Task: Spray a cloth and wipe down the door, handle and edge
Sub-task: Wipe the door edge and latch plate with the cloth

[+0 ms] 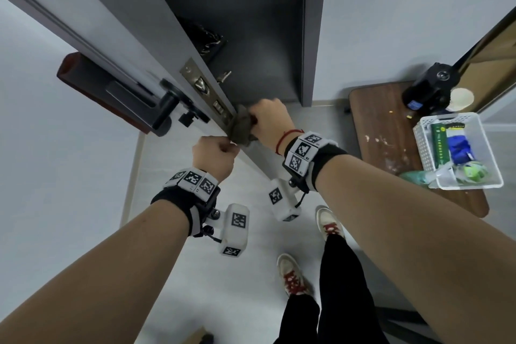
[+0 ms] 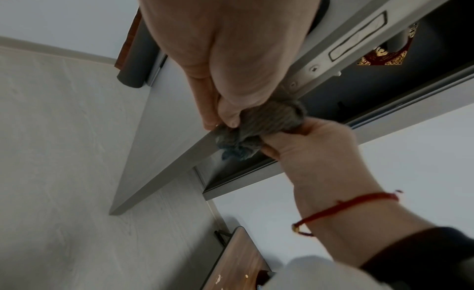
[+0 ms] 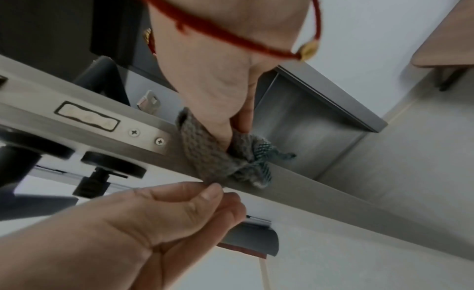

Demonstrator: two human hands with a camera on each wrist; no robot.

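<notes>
The grey door stands open, with its narrow edge (image 1: 220,109) and metal latch plate (image 1: 199,84) facing me. A crumpled grey-green cloth (image 1: 240,128) is wrapped over the edge just below the plate. My right hand (image 1: 252,120) grips the cloth from the far side, its thumb pressing it on the edge (image 3: 333,195). My left hand (image 1: 233,146) pinches the cloth's near end (image 3: 212,182) between thumb and forefinger. The black lever handle (image 1: 167,103) is up and to the left of both hands, untouched.
A key (image 1: 224,75) sticks out of the door's far side. A low brown table (image 1: 391,126) at the right carries a white basket (image 1: 418,145) of bottles and a black camera (image 1: 430,86). My feet (image 1: 293,276) stand on the pale floor beside the door.
</notes>
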